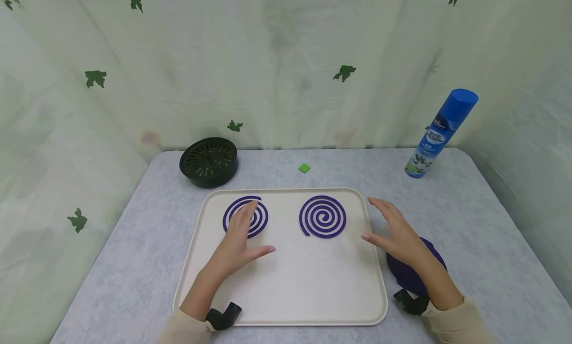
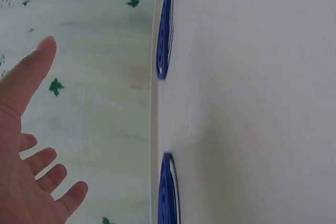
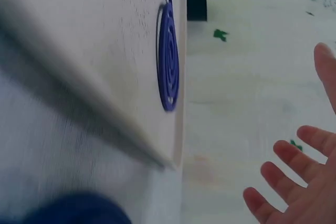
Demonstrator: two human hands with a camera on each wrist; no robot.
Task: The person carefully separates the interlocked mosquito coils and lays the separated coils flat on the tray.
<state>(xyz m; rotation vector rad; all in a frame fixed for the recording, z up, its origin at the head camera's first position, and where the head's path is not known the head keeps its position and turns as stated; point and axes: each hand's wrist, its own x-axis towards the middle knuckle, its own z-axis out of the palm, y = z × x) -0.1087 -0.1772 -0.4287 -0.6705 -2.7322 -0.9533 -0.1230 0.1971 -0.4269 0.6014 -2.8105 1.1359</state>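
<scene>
I've both hands empty, thumbs and fingers apart: left hand (image 1: pixel 236 244) above the tray (image 1: pixel 304 284), right hand (image 1: pixel 397 236) at its right edge. Left coil (image 1: pixel 260 219) near far-left corner, right coil (image 1: pixel 323 216) near far-right; one-sided pinch could snap either.

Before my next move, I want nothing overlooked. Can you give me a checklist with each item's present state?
1. Left hand empty: ok, fingers extended.
2. Right hand empty: ok, beside the tray.
3. Left purple spiral coil and right purple spiral coil lying on the white rectangular tray: ok.
4. Left coil unobstructed in the head view: not ok, the left hand covers part.
5. Dark purple rounded object clear of the right forearm: cannot tell.
6. Blue cylindrical spray can off the tray: ok.
</scene>
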